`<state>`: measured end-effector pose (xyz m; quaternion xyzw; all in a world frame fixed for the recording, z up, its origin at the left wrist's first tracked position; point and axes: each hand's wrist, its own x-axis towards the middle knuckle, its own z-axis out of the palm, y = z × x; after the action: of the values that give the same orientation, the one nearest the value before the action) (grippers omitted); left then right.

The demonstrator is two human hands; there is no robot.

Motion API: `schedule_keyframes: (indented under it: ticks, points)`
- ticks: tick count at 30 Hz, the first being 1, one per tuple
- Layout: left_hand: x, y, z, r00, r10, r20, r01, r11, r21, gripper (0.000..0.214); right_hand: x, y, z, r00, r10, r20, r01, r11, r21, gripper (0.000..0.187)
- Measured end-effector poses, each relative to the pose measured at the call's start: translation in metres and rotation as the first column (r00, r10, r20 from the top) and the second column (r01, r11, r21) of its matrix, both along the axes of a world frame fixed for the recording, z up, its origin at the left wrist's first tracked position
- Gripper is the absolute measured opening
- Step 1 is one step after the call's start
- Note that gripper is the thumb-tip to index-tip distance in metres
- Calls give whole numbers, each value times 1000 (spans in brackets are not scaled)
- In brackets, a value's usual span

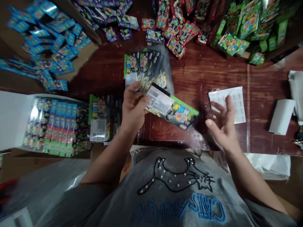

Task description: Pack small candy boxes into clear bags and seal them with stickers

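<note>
Being pinched at one end in the grip of the left hand, a black-and-green packet is held at frame centre, white label upward (probably for inspection). The right hand is spread open, empty, over the sticker sheet, laid within reach at the right of the tabletop.

The left hand grips a bagged packet above the wooden table; the right hand hovers spread over a label sheet.

Dim light glares off the blue packets, the pack smears with motion, and the edges bow outward.
</note>
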<state>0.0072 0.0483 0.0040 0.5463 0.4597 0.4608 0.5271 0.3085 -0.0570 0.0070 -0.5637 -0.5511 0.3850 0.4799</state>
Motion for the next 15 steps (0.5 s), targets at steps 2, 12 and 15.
schedule_keyframes:
  ticks: [2, 12, 15]
  points:
    - [-11, -13, -9, 989, 74, 128, -68, 996, -51, 59, -15, -6, -14, 991, -46, -127, 40, 998, -54, 91]
    - [9, -52, 0, 967, -236, -94, 238, 971, 12, 37, -36, 30, -13, 999, -20, -32, 23, 995, 93, 102]
    - [26, -45, -8, 976, -220, -7, 219, 970, 101, 54, -47, 31, -22, 987, -145, 62, 129, 969, 209, 94]
